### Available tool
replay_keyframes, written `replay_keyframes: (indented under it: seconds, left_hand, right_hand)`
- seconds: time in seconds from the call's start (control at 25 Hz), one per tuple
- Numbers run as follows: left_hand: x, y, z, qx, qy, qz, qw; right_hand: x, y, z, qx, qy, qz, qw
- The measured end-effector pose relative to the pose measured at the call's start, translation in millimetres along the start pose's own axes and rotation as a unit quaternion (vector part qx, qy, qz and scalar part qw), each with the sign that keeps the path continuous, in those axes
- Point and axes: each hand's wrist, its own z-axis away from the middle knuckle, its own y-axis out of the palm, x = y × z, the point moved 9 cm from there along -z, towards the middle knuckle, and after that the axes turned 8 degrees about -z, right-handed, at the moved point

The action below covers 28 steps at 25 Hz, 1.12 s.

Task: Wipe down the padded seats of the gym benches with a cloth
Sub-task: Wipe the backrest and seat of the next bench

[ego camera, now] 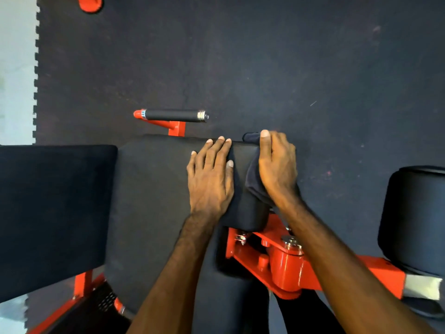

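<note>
The left hand (210, 175) lies flat on the black padded seat (154, 189), fingers straight and close together, their tips reaching the far edge of the pad. Just to its right, the right hand (277, 165) presses a dark cloth (252, 175) against the right-hand end of the same seat; the thumb is stretched along the top of the pad while the other fingers curl down over the edge and clamp the cloth to it. A fold of the cloth pokes out past the thumb tip at the far corner (it is nearly the same colour as the pad, so its full outline is hard to trace), and the rest hangs down the side of the seat under the palm.

To the left of the seat, with a narrow gap between them, sits a second black pad (53, 213). Beyond the seat a black-gripped handle (174, 115) sticks out on an orange bracket. Below the right forearm the orange frame (289, 263) carries bolts and a pivot, and a black roller pad (416, 213) stands at the right edge. Dark rubber floor (240, 56) fills the background.
</note>
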Motion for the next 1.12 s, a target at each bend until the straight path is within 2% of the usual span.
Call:
replay_keyframes:
  seconds: [0.04,0.16,0.24,0.32,0.36,0.44,0.52,0.64,0.84,0.92,1.0,1.12]
  left_hand:
    - [1.7,-1.1,-1.6,0.003,0.008,0.009,1.000]
    - [16.7,-6.1,-7.7,0.011,0.028,0.030,0.999]
    - [46.5,-9.9,-14.1,-0.002,-0.013,0.045,0.999]
    - [93.5,-9.6,-19.0,-0.010,-0.074,0.067,0.995]
    - [119.0,-8.0,-19.7,-0.005,-0.099,0.074,0.992]
    - [157.3,-2.5,-21.9,0.015,-0.114,0.079,0.990]
    - [171.2,3.1,-23.6,0.027,-0.089,0.071,0.993]
    - [174.7,8.4,-26.0,0.012,-0.072,0.062,0.995]
    - [181.1,13.3,-26.1,-0.010,-0.070,0.103,0.992]
    - [182.6,10.3,-26.0,-0.020,-0.073,0.099,0.992]
    - [183.8,6.5,-26.8,-0.022,-0.061,0.086,0.994]
    - [191.3,2.2,-31.2,-0.003,-0.015,0.060,0.998]
  right_hand:
    - [1.8,6.2,-8.7,0.047,-0.006,0.034,0.998]
    - [1.6,24.2,-46.0,0.211,0.060,0.084,0.972]
    - [11.1,18.8,-50.0,0.262,0.013,0.022,0.965]
    - [9.3,6.0,-42.8,0.286,-0.042,-0.049,0.956]
    - [9.7,2.6,-37.4,0.298,-0.065,-0.034,0.952]
    - [4.1,6.6,-32.5,0.320,-0.024,0.017,0.947]
    - [8.0,15.0,-31.8,0.318,0.031,0.044,0.947]
    - [39.9,33.1,-34.6,0.305,-0.019,0.150,0.940]
    - [80.7,99.9,-37.4,0.359,-0.035,0.339,0.869]
    - [96.4,146.2,-33.2,0.378,-0.069,0.359,0.851]
    - [107.3,178.8,-28.1,0.389,-0.086,0.352,0.847]
    - [103.4,157.6,-32.1,0.402,-0.074,0.351,0.842]
